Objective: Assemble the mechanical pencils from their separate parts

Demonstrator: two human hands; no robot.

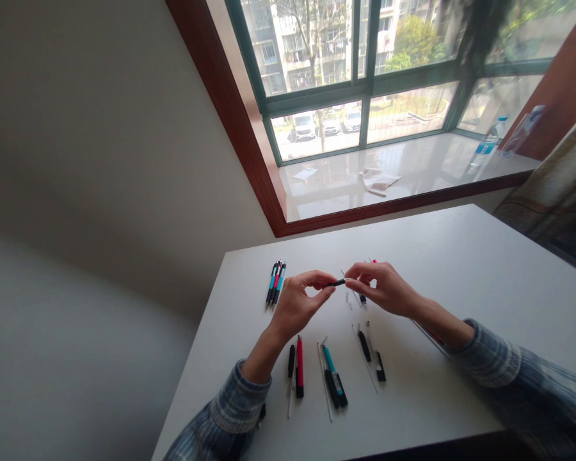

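Note:
My left hand pinches a short black pen part between thumb and fingertips, above the middle of the white table. At its right end, the closed fingertips of my right hand hold a thin pale piece, too small to name. Below my hands lie disassembled pens: a red pen barrel with black parts, a teal pen barrel with black parts, and black pen parts beside thin white refills. More small parts lie partly hidden under my right hand.
Several assembled pens lie together at the table's left. The white table meets a wall and a window sill. On the sill are crumpled paper and plastic bottles. A curtain hangs at the right.

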